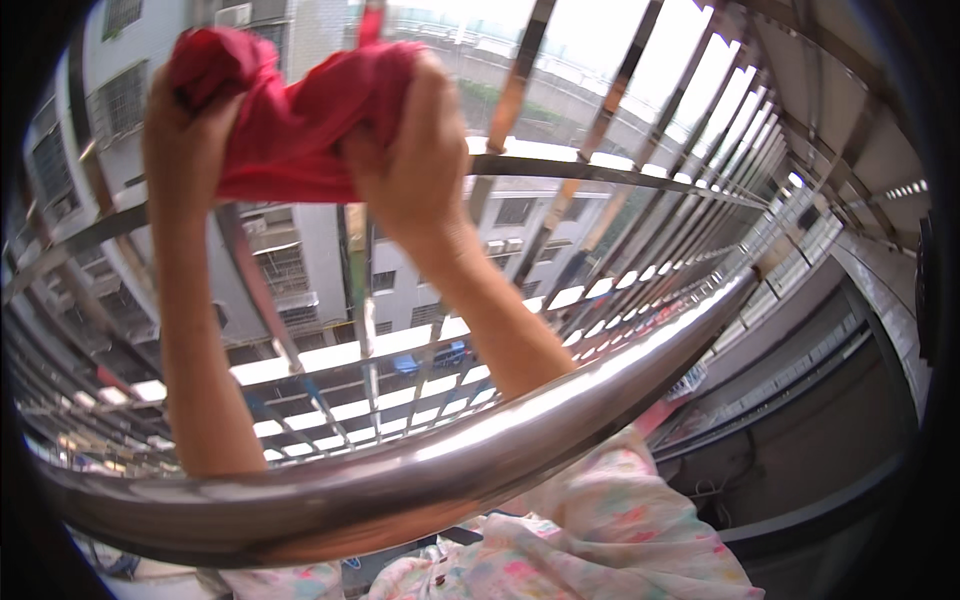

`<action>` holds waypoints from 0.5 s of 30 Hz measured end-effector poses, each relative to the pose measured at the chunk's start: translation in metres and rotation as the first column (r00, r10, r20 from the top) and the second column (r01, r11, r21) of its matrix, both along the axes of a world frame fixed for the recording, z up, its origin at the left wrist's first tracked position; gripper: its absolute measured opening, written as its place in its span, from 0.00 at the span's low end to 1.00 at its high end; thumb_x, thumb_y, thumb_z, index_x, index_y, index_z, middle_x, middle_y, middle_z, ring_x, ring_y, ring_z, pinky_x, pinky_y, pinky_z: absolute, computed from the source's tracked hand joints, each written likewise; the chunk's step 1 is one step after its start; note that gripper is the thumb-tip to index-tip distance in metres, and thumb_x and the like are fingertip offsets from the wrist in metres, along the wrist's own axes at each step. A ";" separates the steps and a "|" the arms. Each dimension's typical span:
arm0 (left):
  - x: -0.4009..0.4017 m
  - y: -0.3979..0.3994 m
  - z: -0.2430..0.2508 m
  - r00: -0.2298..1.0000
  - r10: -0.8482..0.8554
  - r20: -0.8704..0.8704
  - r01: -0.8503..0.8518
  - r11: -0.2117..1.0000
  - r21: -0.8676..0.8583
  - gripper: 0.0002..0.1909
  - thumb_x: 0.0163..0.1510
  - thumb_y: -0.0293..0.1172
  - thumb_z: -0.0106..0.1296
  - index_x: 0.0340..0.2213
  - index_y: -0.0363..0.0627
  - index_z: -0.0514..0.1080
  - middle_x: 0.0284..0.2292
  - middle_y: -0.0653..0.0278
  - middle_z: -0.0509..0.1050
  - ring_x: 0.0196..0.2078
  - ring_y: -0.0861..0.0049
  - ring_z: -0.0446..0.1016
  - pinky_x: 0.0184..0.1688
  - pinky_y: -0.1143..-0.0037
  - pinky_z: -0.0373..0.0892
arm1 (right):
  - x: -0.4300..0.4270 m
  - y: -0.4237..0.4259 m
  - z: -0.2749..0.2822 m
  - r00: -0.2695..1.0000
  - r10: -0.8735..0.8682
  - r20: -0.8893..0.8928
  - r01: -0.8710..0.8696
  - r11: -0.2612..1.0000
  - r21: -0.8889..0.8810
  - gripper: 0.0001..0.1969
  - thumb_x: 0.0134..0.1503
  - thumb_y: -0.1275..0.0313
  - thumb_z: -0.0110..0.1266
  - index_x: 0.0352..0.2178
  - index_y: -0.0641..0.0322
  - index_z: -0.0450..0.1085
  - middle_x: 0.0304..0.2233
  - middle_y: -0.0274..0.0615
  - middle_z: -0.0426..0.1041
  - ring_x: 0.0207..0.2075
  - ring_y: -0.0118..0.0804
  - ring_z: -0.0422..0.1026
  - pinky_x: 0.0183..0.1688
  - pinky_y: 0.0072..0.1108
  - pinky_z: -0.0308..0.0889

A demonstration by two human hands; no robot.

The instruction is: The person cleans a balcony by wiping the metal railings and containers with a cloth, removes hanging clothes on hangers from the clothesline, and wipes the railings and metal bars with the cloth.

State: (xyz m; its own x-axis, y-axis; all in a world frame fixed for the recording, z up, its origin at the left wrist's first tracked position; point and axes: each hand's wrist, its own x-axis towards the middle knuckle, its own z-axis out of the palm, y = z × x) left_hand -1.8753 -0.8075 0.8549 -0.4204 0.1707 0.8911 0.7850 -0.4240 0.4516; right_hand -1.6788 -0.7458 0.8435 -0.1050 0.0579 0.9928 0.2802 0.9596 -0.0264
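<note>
A red cloth (pixel 300 142) is bunched and stretched between my two hands at the upper left. My left hand (pixel 191 124) grips its left end, where the fabric folds into a dark hollow. Around the right end closes my right hand (pixel 424 142), thumb toward me and slightly blurred. Both forearms reach over a thick, shiny metal handrail (pixel 450 442). Behind the cloth stand the upright bars of a metal window grille (pixel 356 270). Whether the cloth touches a bar is hidden. A narrow red strip (pixel 370 24) shows just above it.
A flat crossbar (pixel 570 166) joins the grille's bars. Beyond them are a building (pixel 315 255) with barred windows and, far below, blue vehicles (pixel 450 352). Floral clothing (pixel 585 525) shows under the handrail. A dark framed panel (pixel 810 420) stands at the right.
</note>
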 end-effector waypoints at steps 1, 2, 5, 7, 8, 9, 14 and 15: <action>-0.002 -0.001 -0.004 0.997 -0.054 0.047 0.057 0.997 -0.050 0.21 0.45 0.37 0.57 0.41 0.44 0.68 0.38 0.61 0.73 0.39 0.70 0.73 0.43 0.72 0.66 | -0.004 -0.001 -0.008 0.998 -0.047 -0.040 0.050 0.995 0.087 0.32 0.39 0.77 0.55 0.48 0.74 0.53 0.37 0.57 0.63 0.37 0.51 0.67 0.37 0.36 0.66; -0.005 -0.001 -0.004 0.999 0.022 0.026 -0.021 0.999 -0.033 0.20 0.46 0.35 0.57 0.41 0.44 0.68 0.39 0.61 0.73 0.39 0.70 0.72 0.43 0.72 0.66 | -0.006 -0.003 -0.011 0.999 -0.030 -0.037 0.032 0.997 0.074 0.35 0.39 0.77 0.56 0.49 0.76 0.51 0.38 0.59 0.62 0.39 0.55 0.65 0.38 0.38 0.65; -0.039 0.009 -0.012 0.996 0.060 -0.067 -0.063 0.997 -0.050 0.20 0.50 0.31 0.54 0.46 0.44 0.65 0.39 0.62 0.71 0.41 0.77 0.69 0.45 0.76 0.63 | -0.006 -0.007 -0.011 0.996 0.035 -0.076 -0.031 0.998 0.051 0.37 0.38 0.77 0.57 0.50 0.80 0.50 0.38 0.60 0.60 0.39 0.57 0.63 0.38 0.39 0.65; -0.050 0.015 -0.015 0.999 0.012 -0.053 -0.014 0.999 -0.030 0.22 0.50 0.31 0.54 0.47 0.41 0.65 0.41 0.60 0.71 0.42 0.75 0.69 0.47 0.76 0.63 | -0.007 -0.004 -0.014 0.994 0.053 -0.100 -0.045 0.996 0.079 0.36 0.38 0.79 0.56 0.50 0.79 0.50 0.36 0.58 0.60 0.36 0.53 0.63 0.36 0.38 0.64; -0.065 0.012 -0.019 0.992 0.100 -0.072 -0.107 0.989 -0.099 0.23 0.50 0.33 0.54 0.47 0.41 0.64 0.42 0.59 0.71 0.43 0.74 0.69 0.47 0.75 0.63 | -0.006 -0.009 -0.015 0.991 0.069 -0.111 -0.054 0.990 0.131 0.35 0.38 0.79 0.55 0.49 0.78 0.51 0.35 0.54 0.61 0.34 0.49 0.62 0.34 0.36 0.63; -0.073 0.007 -0.022 0.976 0.194 -0.095 -0.207 0.965 -0.162 0.24 0.50 0.34 0.54 0.48 0.41 0.64 0.42 0.59 0.70 0.43 0.72 0.70 0.48 0.75 0.63 | -0.008 -0.012 -0.022 0.993 0.071 -0.094 -0.055 0.986 0.157 0.33 0.39 0.79 0.55 0.48 0.77 0.54 0.33 0.50 0.62 0.33 0.47 0.63 0.33 0.34 0.62; -0.027 -0.022 -0.046 0.790 0.576 -0.213 -0.607 0.784 -0.130 0.29 0.49 0.36 0.56 0.51 0.43 0.61 0.48 0.52 0.67 0.47 0.61 0.69 0.51 0.67 0.64 | 0.004 -0.030 -0.099 0.965 0.250 -0.072 -0.252 0.968 -0.011 0.30 0.37 0.79 0.56 0.46 0.70 0.59 0.31 0.47 0.64 0.30 0.48 0.65 0.32 0.31 0.64; 0.006 -0.028 -0.062 0.754 0.605 -0.256 -0.628 0.778 -0.009 0.30 0.48 0.33 0.56 0.52 0.42 0.61 0.48 0.51 0.67 0.48 0.61 0.69 0.52 0.68 0.63 | 0.017 -0.031 -0.111 0.952 0.290 -0.096 -0.300 0.948 -0.111 0.30 0.37 0.80 0.56 0.46 0.70 0.59 0.32 0.48 0.65 0.31 0.49 0.66 0.32 0.32 0.65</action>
State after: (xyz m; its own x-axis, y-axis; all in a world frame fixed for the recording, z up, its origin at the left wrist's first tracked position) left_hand -1.8697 -0.8352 0.7927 -0.2515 0.0271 0.9675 0.9455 0.2205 0.2396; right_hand -1.6613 -0.7767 0.7329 -0.0589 0.1579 0.9857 -0.0223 0.9870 -0.1594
